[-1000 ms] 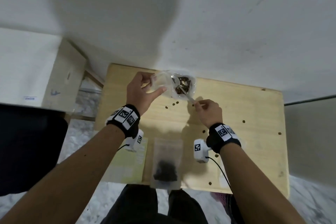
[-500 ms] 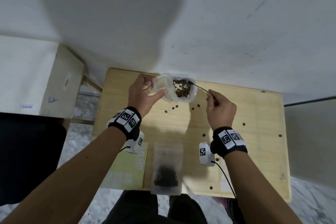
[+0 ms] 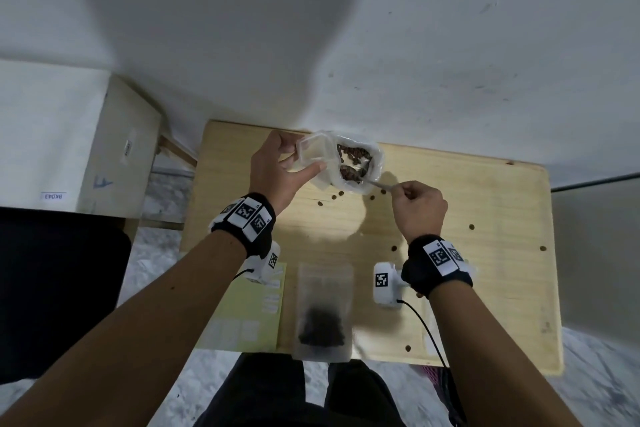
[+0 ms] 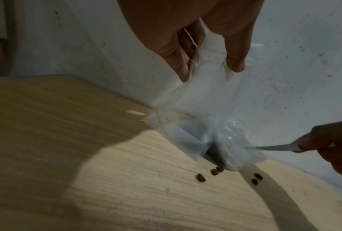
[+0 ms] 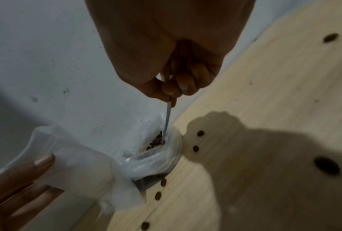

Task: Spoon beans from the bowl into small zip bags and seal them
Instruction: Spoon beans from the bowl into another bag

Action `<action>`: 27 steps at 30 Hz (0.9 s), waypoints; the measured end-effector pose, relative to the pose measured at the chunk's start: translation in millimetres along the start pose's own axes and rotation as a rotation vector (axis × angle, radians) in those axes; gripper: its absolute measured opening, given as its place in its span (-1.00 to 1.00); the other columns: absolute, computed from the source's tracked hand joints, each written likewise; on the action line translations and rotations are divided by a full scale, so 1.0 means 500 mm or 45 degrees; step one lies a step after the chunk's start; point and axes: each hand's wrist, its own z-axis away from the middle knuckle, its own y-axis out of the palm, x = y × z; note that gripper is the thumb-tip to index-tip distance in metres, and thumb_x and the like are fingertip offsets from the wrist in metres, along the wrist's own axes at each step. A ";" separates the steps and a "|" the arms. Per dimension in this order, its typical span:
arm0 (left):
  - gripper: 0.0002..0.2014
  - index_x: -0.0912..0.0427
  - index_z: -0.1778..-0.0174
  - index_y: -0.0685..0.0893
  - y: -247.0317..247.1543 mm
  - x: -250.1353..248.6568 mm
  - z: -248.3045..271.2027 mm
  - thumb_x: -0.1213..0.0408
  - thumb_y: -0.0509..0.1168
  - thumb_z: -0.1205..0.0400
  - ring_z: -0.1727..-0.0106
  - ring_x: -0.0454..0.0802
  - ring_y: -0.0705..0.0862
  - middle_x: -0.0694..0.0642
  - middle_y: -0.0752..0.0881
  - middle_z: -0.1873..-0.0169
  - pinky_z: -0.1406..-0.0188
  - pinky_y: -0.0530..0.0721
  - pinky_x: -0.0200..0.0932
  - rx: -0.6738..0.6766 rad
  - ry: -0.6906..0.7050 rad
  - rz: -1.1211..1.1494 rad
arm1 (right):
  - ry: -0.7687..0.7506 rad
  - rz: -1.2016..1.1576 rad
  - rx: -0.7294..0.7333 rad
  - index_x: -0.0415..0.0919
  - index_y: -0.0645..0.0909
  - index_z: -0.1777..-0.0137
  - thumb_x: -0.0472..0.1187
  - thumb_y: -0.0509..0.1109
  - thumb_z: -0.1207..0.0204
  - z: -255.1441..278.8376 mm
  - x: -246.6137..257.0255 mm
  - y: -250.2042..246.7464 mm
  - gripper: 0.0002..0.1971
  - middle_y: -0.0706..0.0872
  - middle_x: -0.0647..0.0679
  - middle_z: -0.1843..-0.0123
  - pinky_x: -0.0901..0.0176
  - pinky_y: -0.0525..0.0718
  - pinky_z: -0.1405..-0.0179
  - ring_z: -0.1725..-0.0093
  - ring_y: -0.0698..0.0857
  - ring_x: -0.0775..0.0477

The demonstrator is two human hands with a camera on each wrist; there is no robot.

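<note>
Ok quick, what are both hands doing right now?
Left hand: closed, pinching the small zip bag beside the bowl.
Right hand: closed, holding the spoon, its tip in the beans.

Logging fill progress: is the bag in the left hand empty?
Empty, apparently: the bag in the left hand looks clear, no beans visible.

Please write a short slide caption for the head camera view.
Left hand holds an empty zip bag open beside the bowl while right hand dips the spoon into beans.
</note>
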 end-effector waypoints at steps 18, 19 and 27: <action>-0.51 -0.08 -0.12 0.72 -0.008 -0.007 0.013 0.27 0.77 -0.36 -0.14 -0.17 0.74 -0.09 0.79 -0.03 -0.24 0.72 -0.40 0.008 0.085 0.006 | 0.645 -0.762 0.091 -0.29 0.72 0.29 -0.43 0.43 -0.57 0.010 0.015 0.001 -0.80 0.60 -0.13 0.51 0.12 0.43 0.48 0.51 0.47 -0.08; -0.50 -0.12 -0.11 0.72 -0.007 -0.009 0.013 0.27 0.77 -0.36 -0.14 -0.16 0.75 -0.11 0.79 -0.03 -0.25 0.71 -0.40 0.016 0.101 0.000 | 0.635 -0.766 0.076 -0.28 0.71 0.31 -0.43 0.43 -0.57 0.008 0.015 -0.008 -0.79 0.60 -0.12 0.51 0.12 0.43 0.47 0.51 0.48 -0.08; -0.43 0.16 -0.23 0.78 -0.001 -0.004 0.014 0.19 0.79 -0.34 -0.19 -0.10 0.78 0.03 0.82 -0.11 -0.29 0.74 -0.32 0.023 0.091 -0.066 | 0.503 -0.750 0.043 -0.33 0.71 0.29 -0.44 0.42 -0.55 0.023 0.048 -0.076 -0.82 0.57 -0.11 0.54 0.16 0.43 0.49 0.51 0.45 -0.09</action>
